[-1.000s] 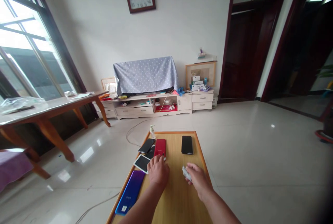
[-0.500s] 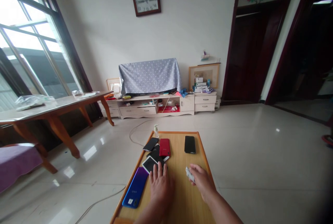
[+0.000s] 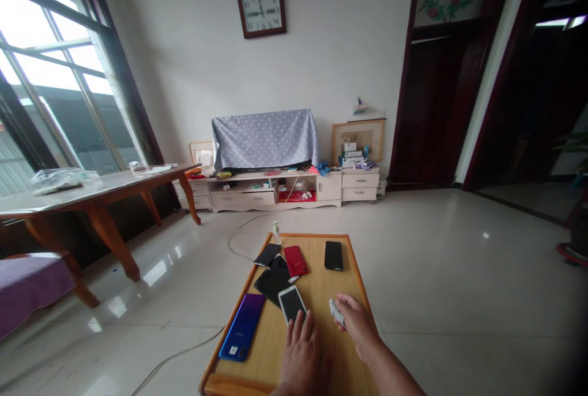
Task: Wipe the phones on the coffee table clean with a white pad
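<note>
- Wooden desk (image 3: 318, 289): raised orange-brown rims run along both sides; the wood surface shows in a strip between the red smartphone (image 3: 296, 260) and the black smartphone (image 3: 334, 255), giving room toward the far edge.
- The left side is tighter: the blue-purple vivo smartphone (image 3: 242, 327) lies beside that rim, with a flat black item (image 3: 272, 284) beyond it.
- The white-framed smartphone (image 3: 291, 301) lies screen up, just beyond the left hand (image 3: 301, 348), whose fingertips overlap its near end.
- The crumpled grey-white cloth (image 3: 337, 312) is pinched between thumb and fingers of the right hand (image 3: 356, 320).
- Left hand: palm down, fingers extended and slightly apart.
- Right forearm: angled in from the lower right, hand near the right rim.
</note>
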A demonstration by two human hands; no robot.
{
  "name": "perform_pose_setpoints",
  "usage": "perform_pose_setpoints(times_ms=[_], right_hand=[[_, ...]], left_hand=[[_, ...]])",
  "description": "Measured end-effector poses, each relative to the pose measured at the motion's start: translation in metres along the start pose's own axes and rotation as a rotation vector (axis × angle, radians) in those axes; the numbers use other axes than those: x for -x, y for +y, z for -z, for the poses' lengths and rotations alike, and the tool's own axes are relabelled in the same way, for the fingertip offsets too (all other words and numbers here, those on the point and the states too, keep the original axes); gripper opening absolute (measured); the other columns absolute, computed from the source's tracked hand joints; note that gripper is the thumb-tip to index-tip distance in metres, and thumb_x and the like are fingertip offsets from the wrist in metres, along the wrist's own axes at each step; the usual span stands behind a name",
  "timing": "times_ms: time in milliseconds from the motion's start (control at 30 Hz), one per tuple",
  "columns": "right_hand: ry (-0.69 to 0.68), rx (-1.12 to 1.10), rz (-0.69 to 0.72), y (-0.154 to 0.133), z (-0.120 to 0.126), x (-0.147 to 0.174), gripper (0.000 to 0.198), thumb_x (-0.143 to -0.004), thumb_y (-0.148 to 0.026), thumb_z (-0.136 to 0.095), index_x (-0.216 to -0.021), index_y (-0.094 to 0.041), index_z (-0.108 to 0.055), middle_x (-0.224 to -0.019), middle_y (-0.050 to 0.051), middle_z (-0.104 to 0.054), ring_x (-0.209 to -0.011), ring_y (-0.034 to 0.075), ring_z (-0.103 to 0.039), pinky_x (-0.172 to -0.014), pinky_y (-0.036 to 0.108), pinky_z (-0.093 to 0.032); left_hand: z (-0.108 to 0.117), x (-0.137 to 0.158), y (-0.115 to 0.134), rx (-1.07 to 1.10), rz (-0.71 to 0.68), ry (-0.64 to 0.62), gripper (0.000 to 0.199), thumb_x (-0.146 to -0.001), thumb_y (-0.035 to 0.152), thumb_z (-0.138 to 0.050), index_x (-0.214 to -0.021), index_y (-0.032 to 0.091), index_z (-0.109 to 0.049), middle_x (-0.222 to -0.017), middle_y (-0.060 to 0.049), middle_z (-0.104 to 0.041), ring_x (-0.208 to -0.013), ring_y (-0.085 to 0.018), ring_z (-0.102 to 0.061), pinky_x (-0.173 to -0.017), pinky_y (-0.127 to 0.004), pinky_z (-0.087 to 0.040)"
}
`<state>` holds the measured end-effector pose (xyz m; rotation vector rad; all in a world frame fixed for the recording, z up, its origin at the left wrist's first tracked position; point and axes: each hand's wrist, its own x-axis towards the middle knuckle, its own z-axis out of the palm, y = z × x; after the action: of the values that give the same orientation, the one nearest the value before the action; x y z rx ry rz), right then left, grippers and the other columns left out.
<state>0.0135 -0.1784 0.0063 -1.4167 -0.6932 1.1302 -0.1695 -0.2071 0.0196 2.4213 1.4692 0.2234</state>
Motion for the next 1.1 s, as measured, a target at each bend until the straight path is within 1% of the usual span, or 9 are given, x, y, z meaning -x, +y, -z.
perform_pose_setpoints(times_ms=[133,300,500,633,733,800,900,1000,1100], right_hand=[[0.002,-0.018,0.001,0.002,0.001,0.006,0.064,-0.07,-0.056,-0.071,-0.12,-0.018,-0.062,-0.093,0.006,-0.075,-0.069,0.02,-0.069,-0.057,0.028,-0.05],[0.023,-0.026,0.003,0.006,0.004,0.012,0.067,-0.07,-0.06,-0.069,-0.121,-0.018,-0.061,-0.096,0.006,-0.075,-0.07,0.02,-0.069,-0.058,0.029,-0.05],[0.039,-0.018,0.0,0.006,0.008,0.017,0.066,-0.068,-0.06,-0.071,-0.118,-0.017,-0.063,-0.092,0.006,-0.075,-0.067,0.019,-0.068,-0.057,0.029,-0.049],[0.052,-0.021,0.01,0.002,0.007,0.022,0.065,-0.069,-0.06,-0.071,-0.117,-0.017,-0.064,-0.088,0.006,-0.074,-0.065,0.019,-0.067,-0.056,0.029,-0.049],[0.067,-0.023,0.019,-0.001,0.006,0.025,0.063,-0.069,-0.06,-0.07,-0.116,-0.018,-0.065,-0.087,0.005,-0.074,-0.065,0.018,-0.066,-0.055,0.028,-0.048],[0.074,-0.022,0.018,-0.003,0.005,0.027,0.062,-0.069,-0.059,-0.07,-0.115,-0.018,-0.065,-0.086,0.005,-0.074,-0.063,0.018,-0.066,-0.054,0.027,-0.047],[0.07,-0.018,0.017,-0.006,0.004,0.027,0.061,-0.07,-0.058,-0.069,-0.116,-0.018,-0.064,-0.085,0.005,-0.074,-0.062,0.017,-0.066,-0.054,0.027,-0.047],[0.056,-0.015,0.014,-0.008,0.004,0.028,0.061,-0.07,-0.058,-0.069,-0.116,-0.018,-0.064,-0.086,0.006,-0.074,-0.063,0.017,-0.066,-0.055,0.027,-0.048],[0.057,-0.013,0.007,-0.01,0.004,0.027,0.061,-0.068,-0.059,-0.071,-0.113,-0.018,-0.066,-0.084,0.005,-0.074,-0.063,0.018,-0.066,-0.054,0.027,-0.047]], left_hand=[[0.007,0.009,0.006,0.086,-0.138,-0.029,0.061,-0.088,0.052,-0.05,-0.145,0.029,-0.051,-0.161,-0.001,-0.037,-0.153,-0.031,-0.02,-0.127,-0.051,-0.014],[0.003,0.011,0.005,0.146,-0.276,-0.043,0.05,-0.09,0.04,-0.05,-0.139,0.032,-0.055,-0.153,-0.002,-0.048,-0.149,-0.03,-0.031,-0.126,-0.051,-0.02],[-0.001,0.004,-0.008,0.162,-0.301,0.043,0.045,-0.087,0.022,-0.047,-0.129,0.031,-0.061,-0.145,-0.002,-0.057,-0.138,-0.023,-0.047,-0.123,-0.044,-0.029],[0.015,0.003,-0.014,0.207,-0.335,0.095,0.044,-0.082,0.017,-0.046,-0.121,0.026,-0.063,-0.138,-0.005,-0.061,-0.127,-0.021,-0.055,-0.113,-0.037,-0.042],[0.028,-0.003,-0.016,0.211,-0.312,0.157,0.037,-0.083,0.02,-0.046,-0.116,0.025,-0.064,-0.129,-0.007,-0.065,-0.121,-0.022,-0.058,-0.107,-0.036,-0.046],[0.034,-0.012,-0.016,0.173,-0.273,0.199,0.035,-0.088,0.025,-0.046,-0.117,0.026,-0.064,-0.128,-0.007,-0.065,-0.121,-0.023,-0.058,-0.11,-0.039,-0.044],[0.038,-0.028,-0.02,0.088,-0.166,0.235,0.04,-0.094,0.035,-0.045,-0.13,0.027,-0.059,-0.138,-0.007,-0.061,-0.134,-0.027,-0.049,-0.119,-0.048,-0.032],[0.037,-0.043,-0.028,0.017,-0.046,0.2,0.049,-0.095,0.046,-0.045,-0.14,0.029,-0.053,-0.149,-0.005,-0.053,-0.147,-0.031,-0.032,-0.123,-0.056,-0.019],[0.033,-0.051,-0.037,-0.025,-0.005,0.152,0.053,-0.096,0.052,-0.043,-0.144,0.031,-0.05,-0.151,-0.003,-0.051,-0.15,-0.032,-0.024,-0.124,-0.059,-0.011]])
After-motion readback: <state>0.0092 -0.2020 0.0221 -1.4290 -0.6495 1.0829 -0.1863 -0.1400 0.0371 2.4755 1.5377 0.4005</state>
